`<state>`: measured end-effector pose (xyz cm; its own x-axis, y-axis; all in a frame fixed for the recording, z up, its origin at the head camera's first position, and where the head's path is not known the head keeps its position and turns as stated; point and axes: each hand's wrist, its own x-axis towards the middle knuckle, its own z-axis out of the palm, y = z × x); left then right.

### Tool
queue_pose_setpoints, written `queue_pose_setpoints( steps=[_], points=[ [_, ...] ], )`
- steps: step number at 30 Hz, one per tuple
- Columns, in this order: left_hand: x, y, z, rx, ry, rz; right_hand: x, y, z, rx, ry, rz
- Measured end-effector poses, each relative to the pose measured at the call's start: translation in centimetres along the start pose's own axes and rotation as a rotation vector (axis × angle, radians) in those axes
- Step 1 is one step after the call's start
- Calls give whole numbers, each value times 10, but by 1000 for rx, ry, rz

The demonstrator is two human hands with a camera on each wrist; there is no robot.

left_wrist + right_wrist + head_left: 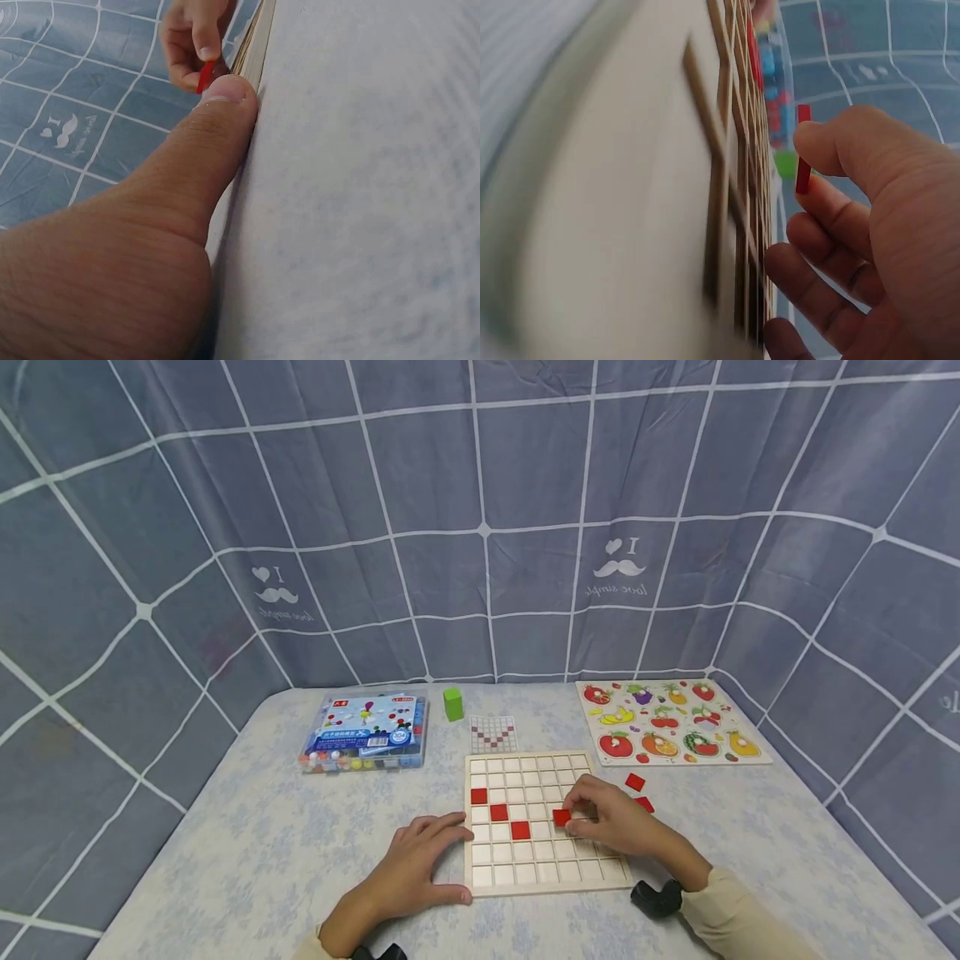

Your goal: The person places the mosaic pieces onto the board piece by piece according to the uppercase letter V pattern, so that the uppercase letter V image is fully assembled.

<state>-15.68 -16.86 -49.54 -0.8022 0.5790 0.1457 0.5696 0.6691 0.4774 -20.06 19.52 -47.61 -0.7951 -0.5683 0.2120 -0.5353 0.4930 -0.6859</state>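
My right fingers [587, 787] pinch a red tile [561, 817] over the board [491, 853], left fingers [442, 824] outstretched; three laid tiles [499, 812], two loose tiles [635, 782] left at right.

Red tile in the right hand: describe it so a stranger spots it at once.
On the pale table, find the wooden grid board. Above it, the right hand pinches the red tile. The other red tiles in view lie unheld.
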Motion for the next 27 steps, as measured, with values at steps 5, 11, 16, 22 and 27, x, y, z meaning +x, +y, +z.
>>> queue_pose_setpoints(
  steps=[5,11,16,22,27],
  points=[
    [1,-1,1,-1,-5,-2,7,-11,14,-31,-36,-41],
    [1,-1,1,-5,-4,-12,9,-18,24,-72,-39,-79],
    [0,-1,0,-5,2,-10,8,-19,27,-128,-54,-49],
    [0,-2,1,8,14,2,7,-20,27,-165,-69,-20],
    [1,-3,2,12,11,1,8,-21,27,-182,-80,-7]
  ],
)
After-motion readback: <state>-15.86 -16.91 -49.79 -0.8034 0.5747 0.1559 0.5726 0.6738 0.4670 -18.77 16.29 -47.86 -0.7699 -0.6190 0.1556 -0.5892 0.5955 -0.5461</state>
